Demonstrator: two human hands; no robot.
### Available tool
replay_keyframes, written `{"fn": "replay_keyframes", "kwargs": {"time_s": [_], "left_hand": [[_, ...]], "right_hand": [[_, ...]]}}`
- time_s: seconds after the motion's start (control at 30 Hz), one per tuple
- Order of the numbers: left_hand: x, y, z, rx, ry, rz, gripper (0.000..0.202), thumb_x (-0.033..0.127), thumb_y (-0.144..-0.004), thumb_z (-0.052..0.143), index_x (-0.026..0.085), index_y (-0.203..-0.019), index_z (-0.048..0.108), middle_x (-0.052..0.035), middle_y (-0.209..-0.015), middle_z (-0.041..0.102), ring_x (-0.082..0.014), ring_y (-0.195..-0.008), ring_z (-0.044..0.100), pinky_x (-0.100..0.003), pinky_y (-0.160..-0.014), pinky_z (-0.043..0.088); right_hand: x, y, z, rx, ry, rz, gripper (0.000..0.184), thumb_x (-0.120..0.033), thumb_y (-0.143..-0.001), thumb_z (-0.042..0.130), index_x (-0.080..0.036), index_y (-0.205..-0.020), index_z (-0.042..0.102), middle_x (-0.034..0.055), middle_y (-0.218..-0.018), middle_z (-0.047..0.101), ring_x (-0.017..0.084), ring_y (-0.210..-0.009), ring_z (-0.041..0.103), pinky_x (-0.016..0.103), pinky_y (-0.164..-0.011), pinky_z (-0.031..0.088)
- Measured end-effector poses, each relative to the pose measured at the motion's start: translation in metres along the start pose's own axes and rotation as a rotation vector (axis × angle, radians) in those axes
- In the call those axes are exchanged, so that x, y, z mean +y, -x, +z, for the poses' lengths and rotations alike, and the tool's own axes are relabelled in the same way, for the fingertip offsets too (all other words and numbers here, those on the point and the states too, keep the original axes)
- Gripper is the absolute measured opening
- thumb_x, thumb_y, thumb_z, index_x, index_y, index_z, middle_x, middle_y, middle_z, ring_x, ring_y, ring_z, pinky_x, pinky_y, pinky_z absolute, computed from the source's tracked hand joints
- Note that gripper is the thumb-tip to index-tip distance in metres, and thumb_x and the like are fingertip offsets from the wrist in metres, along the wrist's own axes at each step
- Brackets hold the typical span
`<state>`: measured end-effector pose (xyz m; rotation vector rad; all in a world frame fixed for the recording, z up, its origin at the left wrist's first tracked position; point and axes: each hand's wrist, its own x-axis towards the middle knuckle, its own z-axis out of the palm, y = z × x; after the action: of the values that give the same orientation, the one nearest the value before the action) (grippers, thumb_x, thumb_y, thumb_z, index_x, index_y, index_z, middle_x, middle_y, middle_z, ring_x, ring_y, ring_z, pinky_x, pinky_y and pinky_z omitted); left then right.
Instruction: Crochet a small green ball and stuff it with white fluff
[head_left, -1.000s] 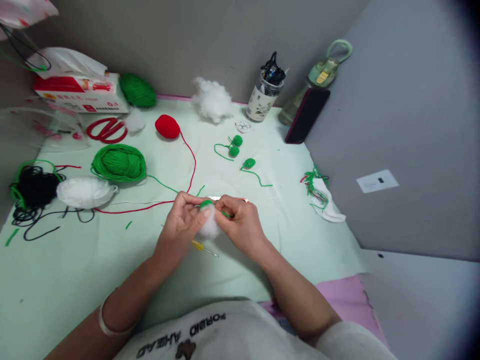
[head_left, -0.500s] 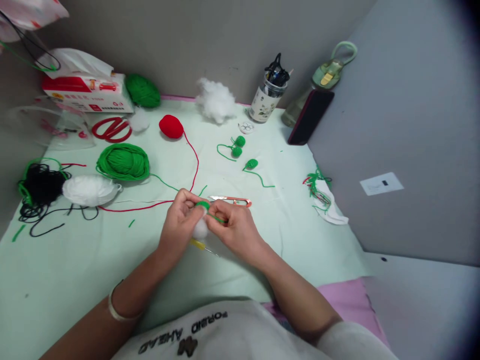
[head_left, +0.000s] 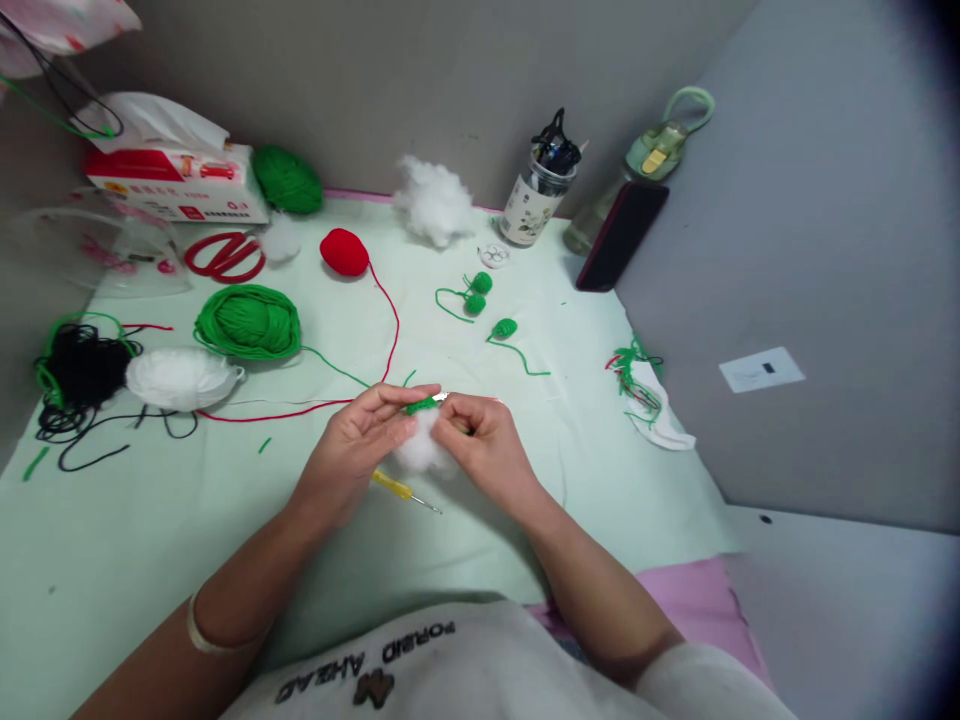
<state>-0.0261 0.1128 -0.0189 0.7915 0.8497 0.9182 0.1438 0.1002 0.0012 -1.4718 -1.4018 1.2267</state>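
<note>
My left hand (head_left: 358,444) and my right hand (head_left: 482,450) meet over the pale green table cover (head_left: 150,520). Between them is a small green crocheted piece (head_left: 421,405) with a tuft of white stuffing (head_left: 421,449) bulging under it. The left fingers pinch the green piece from the left. The right fingers are closed against the stuffing from the right. A yellow-handled crochet hook (head_left: 401,491) lies on the cover just below the hands. Small pink snips lie behind the hands, mostly hidden.
Green yarn skein (head_left: 247,322), red yarn ball (head_left: 344,251), white yarn (head_left: 180,378) and black yarn (head_left: 79,368) lie left. Three small green crocheted balls (head_left: 480,295) sit ahead. White stuffing pile (head_left: 435,205), jar of tools (head_left: 536,195), phone (head_left: 621,235), bottle, tissue box (head_left: 176,180), red scissors (head_left: 223,257) line the back.
The white stuffing shows more between my hands than half a second ago. My left fingers have stretched out along the green piece. Both hands stayed in place.
</note>
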Motion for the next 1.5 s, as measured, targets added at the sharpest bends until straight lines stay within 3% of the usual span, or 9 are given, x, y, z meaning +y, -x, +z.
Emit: {"fn": "replay_keyframes", "kwargs": {"time_s": [0.17,0.27,0.4,0.6,0.73,0.97,1.23,1.37,1.5], "left_hand": [[-0.008,-0.003,0.001,0.090,-0.087,0.103,0.021,0.029,-0.078,0.082,0.022,-0.093,0.070,-0.0014,-0.088,0.072,-0.0152,-0.076,0.065,-0.024,-0.065,0.049],[-0.010,-0.003,0.006,0.168,-0.137,0.184,0.017,0.022,-0.077,0.080,0.022,-0.090,0.069,-0.0005,-0.092,0.071,-0.0150,-0.083,0.064,-0.024,-0.072,0.049],[-0.010,-0.001,0.012,0.233,-0.203,0.250,0.016,0.015,-0.076,0.079,0.022,-0.086,0.070,0.0011,-0.093,0.071,-0.0149,-0.092,0.063,-0.023,-0.084,0.047],[-0.006,0.005,0.007,0.140,-0.159,0.081,0.016,0.032,-0.090,0.073,0.024,-0.104,0.072,-0.0012,-0.101,0.074,-0.0158,-0.087,0.066,-0.024,-0.074,0.049],[-0.005,0.002,0.000,0.055,-0.129,0.048,0.024,0.031,-0.082,0.082,0.024,-0.103,0.073,-0.0012,-0.103,0.074,-0.0162,-0.088,0.066,-0.025,-0.074,0.050],[-0.003,-0.004,0.007,0.292,-0.290,0.146,0.017,0.017,-0.071,0.078,0.020,-0.082,0.065,0.0018,-0.080,0.065,-0.0144,-0.072,0.057,-0.024,-0.065,0.044],[-0.007,0.001,0.016,0.273,-0.165,0.056,0.019,0.033,-0.084,0.071,0.023,-0.091,0.057,0.0045,-0.075,0.059,-0.0117,-0.058,0.052,-0.023,-0.053,0.040],[-0.001,0.003,0.016,0.230,-0.054,0.005,0.025,0.046,-0.091,0.067,0.022,-0.091,0.066,0.0007,-0.078,0.064,-0.0132,-0.063,0.055,-0.023,-0.055,0.043],[0.003,0.002,0.009,0.143,0.085,-0.108,0.023,0.040,-0.082,0.080,0.022,-0.094,0.072,-0.0016,-0.086,0.069,-0.0138,-0.068,0.060,-0.023,-0.059,0.047]], "right_hand": [[-0.005,0.003,-0.003,-0.119,0.092,-0.050,0.019,-0.025,-0.089,0.052,-0.021,-0.071,0.051,-0.0082,-0.057,0.035,0.009,-0.055,0.033,0.026,-0.056,0.025],[-0.006,0.003,-0.003,-0.183,0.018,-0.019,0.028,-0.032,-0.092,0.054,-0.021,-0.068,0.047,-0.0074,-0.060,0.035,0.009,-0.057,0.032,0.026,-0.055,0.024],[0.001,0.000,0.004,-0.119,-0.075,0.025,0.037,-0.038,-0.088,0.060,-0.022,-0.061,0.040,-0.0084,-0.056,0.028,0.009,-0.055,0.026,0.027,-0.053,0.020],[0.006,0.002,0.009,0.065,0.115,-0.016,0.028,-0.028,-0.080,0.059,-0.022,-0.059,0.042,-0.0077,-0.055,0.035,0.009,-0.054,0.029,0.027,-0.055,0.022],[0.002,0.001,0.002,-0.002,0.042,-0.019,0.030,-0.030,-0.084,0.059,-0.021,-0.060,0.043,-0.0080,-0.056,0.032,0.009,-0.055,0.029,0.026,-0.055,0.023],[-0.011,0.011,0.000,-0.264,0.041,-0.055,0.015,-0.022,-0.088,0.054,-0.022,-0.075,0.046,-0.0092,-0.059,0.033,0.009,-0.054,0.029,0.024,-0.054,0.025],[-0.003,0.004,0.008,-0.027,0.242,-0.050,0.030,-0.029,-0.086,0.058,-0.022,-0.064,0.038,-0.0077,-0.056,0.035,0.010,-0.054,0.029,0.028,-0.056,0.021],[-0.003,0.003,0.001,0.015,0.111,-0.020,0.033,-0.033,-0.086,0.060,-0.022,-0.061,0.041,-0.0072,-0.056,0.035,0.010,-0.054,0.031,0.028,-0.056,0.023],[-0.005,0.002,-0.004,-0.056,-0.067,0.027,0.032,-0.034,-0.086,0.060,-0.022,-0.062,0.043,-0.0088,-0.055,0.028,0.009,-0.053,0.027,0.027,-0.053,0.023]]}}
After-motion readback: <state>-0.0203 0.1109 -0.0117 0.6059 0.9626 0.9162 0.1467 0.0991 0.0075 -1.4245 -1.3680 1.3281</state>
